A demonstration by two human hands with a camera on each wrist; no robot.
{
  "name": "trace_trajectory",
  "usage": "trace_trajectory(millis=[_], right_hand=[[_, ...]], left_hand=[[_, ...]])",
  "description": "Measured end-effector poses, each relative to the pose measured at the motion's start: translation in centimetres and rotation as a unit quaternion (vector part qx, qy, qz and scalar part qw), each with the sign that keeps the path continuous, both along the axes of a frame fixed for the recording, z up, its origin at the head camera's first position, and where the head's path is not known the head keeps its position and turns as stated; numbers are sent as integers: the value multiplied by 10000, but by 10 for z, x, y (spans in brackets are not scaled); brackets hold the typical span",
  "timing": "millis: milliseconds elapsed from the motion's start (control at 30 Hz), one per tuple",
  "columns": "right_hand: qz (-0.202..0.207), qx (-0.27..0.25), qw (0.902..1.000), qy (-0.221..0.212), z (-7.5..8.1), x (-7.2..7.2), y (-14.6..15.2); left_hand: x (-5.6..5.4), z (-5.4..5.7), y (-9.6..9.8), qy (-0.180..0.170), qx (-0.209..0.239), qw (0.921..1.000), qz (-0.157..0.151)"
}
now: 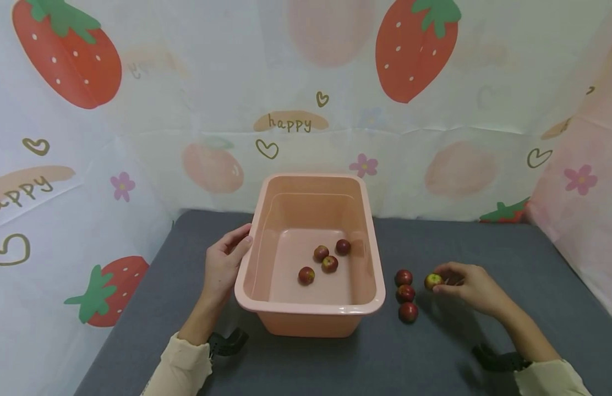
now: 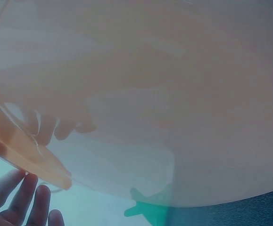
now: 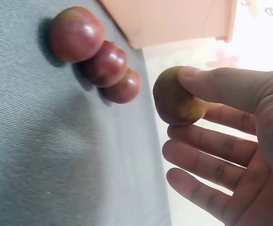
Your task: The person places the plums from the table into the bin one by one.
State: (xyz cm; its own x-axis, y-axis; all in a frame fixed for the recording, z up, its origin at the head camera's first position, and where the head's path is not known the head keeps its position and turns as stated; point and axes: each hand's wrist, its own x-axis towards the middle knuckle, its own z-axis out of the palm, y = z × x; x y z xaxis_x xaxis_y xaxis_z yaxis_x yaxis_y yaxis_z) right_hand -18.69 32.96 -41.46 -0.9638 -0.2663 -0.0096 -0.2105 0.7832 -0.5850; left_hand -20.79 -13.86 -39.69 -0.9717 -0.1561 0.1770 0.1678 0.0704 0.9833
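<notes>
A peach-pink plastic tub stands in the middle of the table, with several red plums on its floor. My left hand holds the tub's left rim; in the left wrist view its fingers lie along the outside of the rim. To the right of the tub, my right hand pinches a red and yellow-green plum between thumb and index finger. Its other fingers are spread below the plum, which shows above the cloth in the right wrist view.
Three red plums sit in a close row on the dark grey cloth, between the tub and my right hand. Behind the table hangs a pale curtain printed with strawberries, peaches and hearts.
</notes>
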Motion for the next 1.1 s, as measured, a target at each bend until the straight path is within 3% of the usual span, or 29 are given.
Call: trace_trajectory(millis=[533,800,1100], right_hand=[[-41,108,9987,490,49,-14,5],[-130,95,9970,756,81,-30,2],[75,180,9951,972,102,-47,-15]], left_hand=[[0,0,0,-16,-22,10000,2],[0,0,0,-1,-4,10000,67],[0,0,1,-1,-27,10000,61]])
